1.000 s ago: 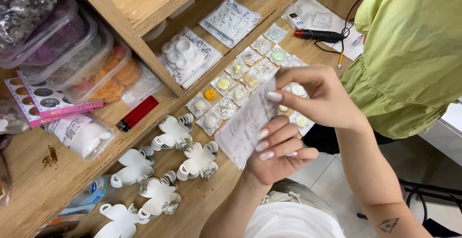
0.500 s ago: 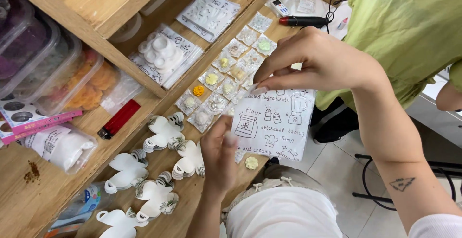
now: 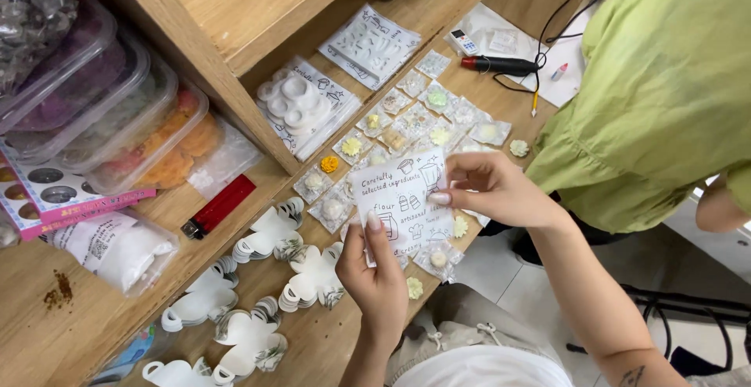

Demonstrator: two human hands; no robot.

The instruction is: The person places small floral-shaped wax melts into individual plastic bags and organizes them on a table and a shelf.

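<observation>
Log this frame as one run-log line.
left hand: holds printed clear bag | right hand: pinches bag's right edge | below: packaged flower pieces on wooden table

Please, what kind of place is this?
Probably a small craft workshop: a wooden worktable holds rows of small bagged flower pieces, stacks of flower-shaped white cards, and shelved plastic tubs.

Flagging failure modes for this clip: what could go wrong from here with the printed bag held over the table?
1. The small clear printed plastic bag is pinched only at its edges by the left hand and right hand; it could slip.
2. Loose small yellow flower pieces lie near the wooden table's edge below; a forearm might knock them off.
3. The stacks of white flower-shaped cards sit close to the left hand and could topple.
</observation>
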